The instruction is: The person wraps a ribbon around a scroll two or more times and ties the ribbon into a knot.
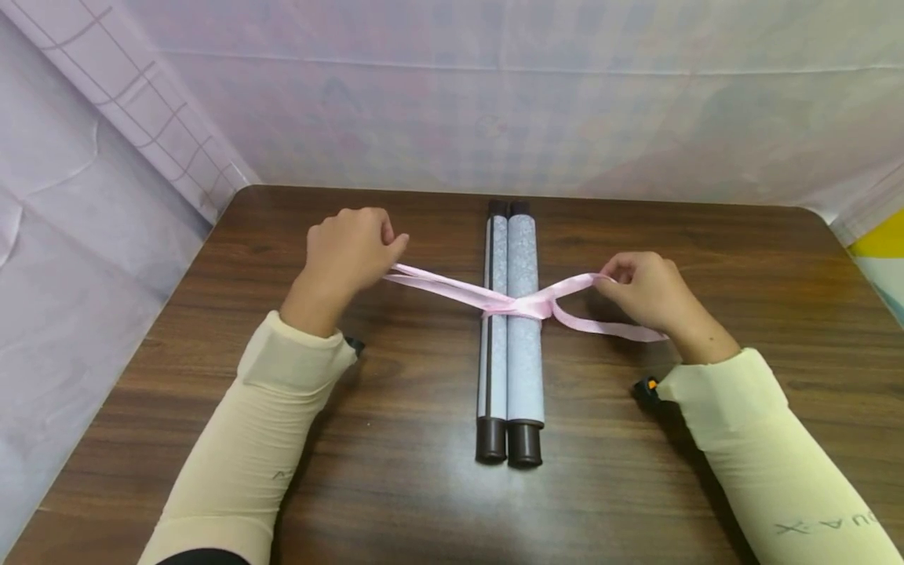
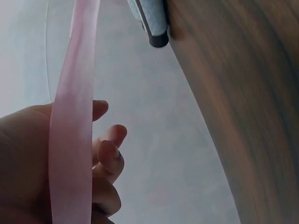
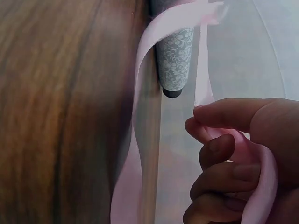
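Note:
Two patterned pale-grey rolls (image 1: 524,369) with dark brown end caps lie side by side on the table, looking like a scroll rolled from both ends. A pink ribbon (image 1: 531,305) goes around their middle and crosses on top. To the left of the rolls, my left hand (image 1: 349,249) holds ribbon strands stretched out from the crossing; in the left wrist view a strand (image 2: 72,140) runs over the palm. My right hand (image 1: 646,290) pinches one strand between thumb and index finger on the other side. Another strand (image 3: 133,158) hangs loose below it.
The brown wooden table (image 1: 395,471) has rounded far corners. Behind it hangs a pale patterned sheet (image 1: 494,118), with white cloth (image 1: 71,298) at the left. A yellow patch (image 1: 883,235) shows at the right edge.

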The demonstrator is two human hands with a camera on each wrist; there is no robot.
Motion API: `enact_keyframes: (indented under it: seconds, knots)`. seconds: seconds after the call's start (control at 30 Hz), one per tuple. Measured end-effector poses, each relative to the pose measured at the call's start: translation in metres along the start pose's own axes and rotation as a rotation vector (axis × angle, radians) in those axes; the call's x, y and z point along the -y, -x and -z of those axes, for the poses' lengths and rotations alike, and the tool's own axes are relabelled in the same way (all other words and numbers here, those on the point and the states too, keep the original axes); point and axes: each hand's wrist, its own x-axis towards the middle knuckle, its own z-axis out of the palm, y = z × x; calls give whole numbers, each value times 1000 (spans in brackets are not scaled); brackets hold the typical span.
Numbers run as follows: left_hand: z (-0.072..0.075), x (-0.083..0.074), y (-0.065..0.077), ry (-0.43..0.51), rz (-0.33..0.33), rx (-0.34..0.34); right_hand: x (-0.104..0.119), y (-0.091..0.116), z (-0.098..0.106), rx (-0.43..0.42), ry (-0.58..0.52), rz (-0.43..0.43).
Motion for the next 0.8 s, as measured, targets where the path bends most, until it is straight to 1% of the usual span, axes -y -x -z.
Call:
enact_keyframes:
  seconds: [0.23, 0.4, 0.67, 0.8]
  knots:
    - [7, 9, -1, -22, 50, -25, -2, 0, 1, 24, 27, 6]
    - [12, 17, 0, -36, 103, -43, -3, 1, 4, 34, 40, 12]
    - [17, 25, 0, -62, 174, -18, -7, 2, 12, 20, 68, 14]
    - [21, 30, 0, -53, 195, -57, -8, 1, 17, 21, 74, 12]
